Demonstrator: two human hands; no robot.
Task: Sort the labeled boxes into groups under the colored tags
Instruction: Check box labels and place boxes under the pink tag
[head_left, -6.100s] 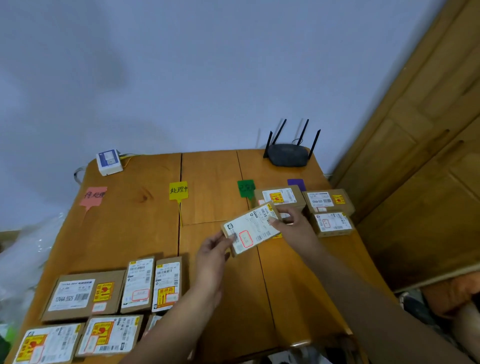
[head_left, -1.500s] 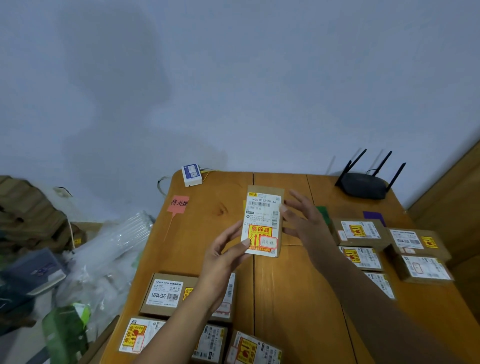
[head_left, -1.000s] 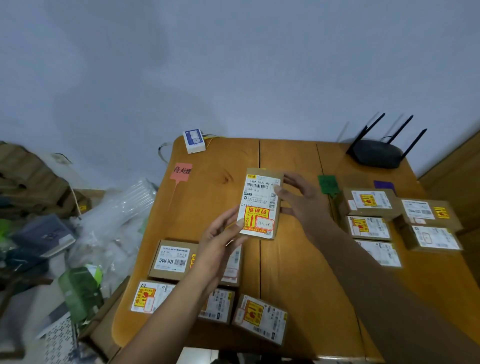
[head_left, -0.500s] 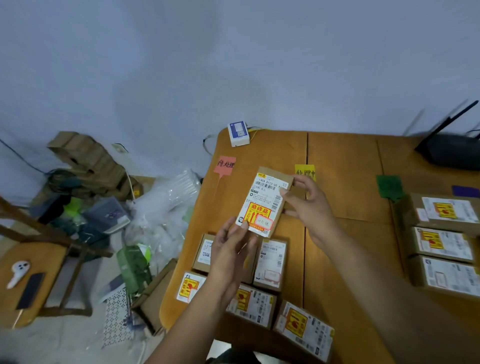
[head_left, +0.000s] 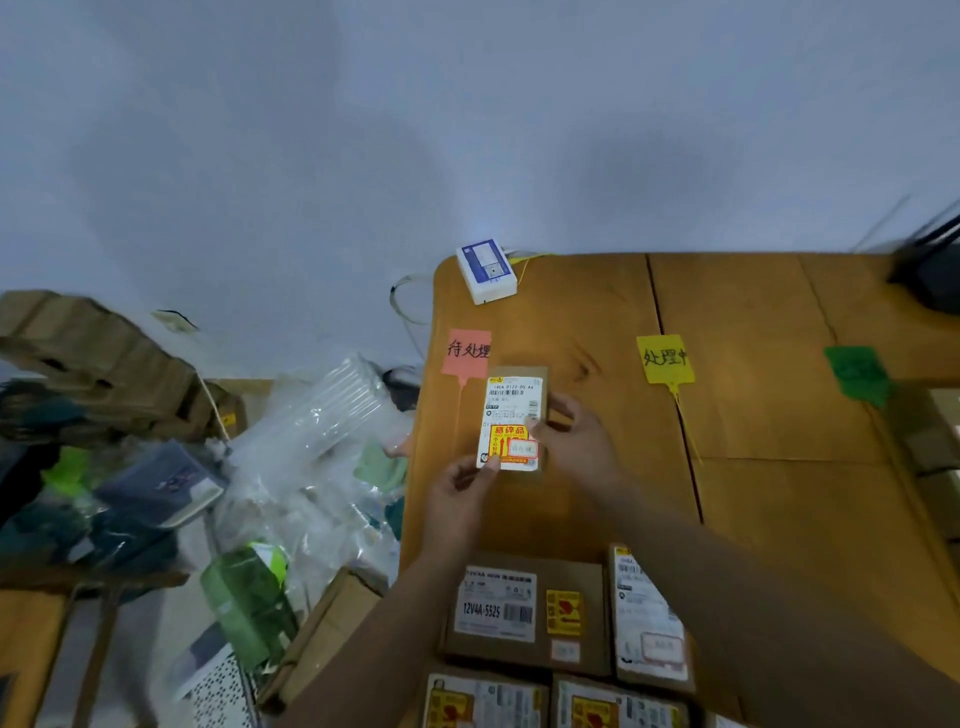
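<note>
A room in a home, used for sorting parcels: a wooden table (head_left: 753, 493) stands against a bare pale wall (head_left: 467, 130), with a router (head_left: 932, 283) at its far edge, labelled cardboard boxes (head_left: 524, 613) on top, and plastic air-cushion wrap (head_left: 322, 431) and folded cardboard (head_left: 93, 358) heaped on the floor beside it

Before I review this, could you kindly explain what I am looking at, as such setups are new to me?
No machine: a person works bare-handed, filmed by a camera worn on their head, looking down. The left hand and right hand hold a small brown cardboard box with a white label just below a pink paper tag on the wooden table. A yellow paper tag and a green paper tag lie further right; more labeled cardboard boxes wait at the near edge.
</note>
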